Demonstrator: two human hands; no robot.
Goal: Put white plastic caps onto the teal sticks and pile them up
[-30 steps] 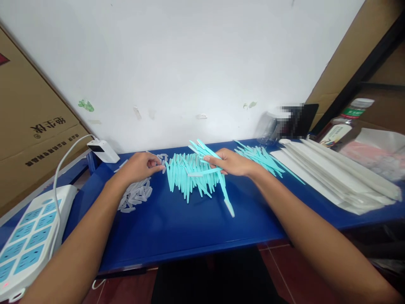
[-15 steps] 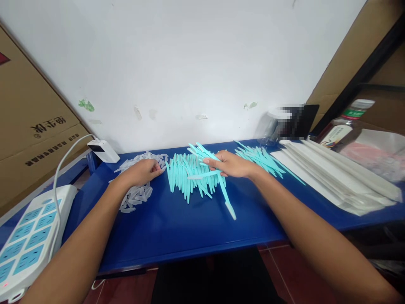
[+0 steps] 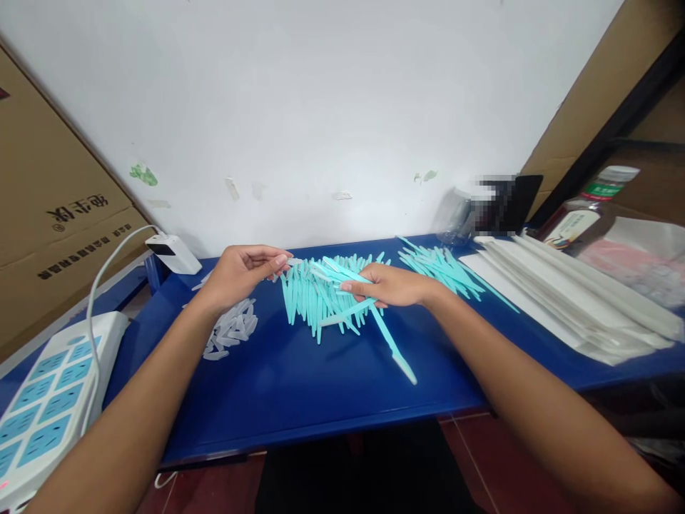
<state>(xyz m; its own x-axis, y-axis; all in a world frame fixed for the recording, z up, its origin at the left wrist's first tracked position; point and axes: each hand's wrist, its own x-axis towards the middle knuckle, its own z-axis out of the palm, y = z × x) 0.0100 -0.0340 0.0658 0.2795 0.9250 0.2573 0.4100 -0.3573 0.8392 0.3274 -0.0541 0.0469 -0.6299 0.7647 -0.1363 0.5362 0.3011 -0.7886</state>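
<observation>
Blue bench (image 3: 321,400) by a white wall (image 3: 321,107): left fingers (image 3: 274,265) pinch one small clear piece (image 3: 295,262), right fingers (image 3: 357,288) grip some teal sticks (image 3: 386,335) over a teal heap (image 3: 300,300), and with many loose clear bits (image 3: 232,328) lying left, lots seems undone.

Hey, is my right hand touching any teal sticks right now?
Touching. The head view shows it plainly: the right hand clasps several teal sticks, their ends jutting out beyond its grip.
</observation>
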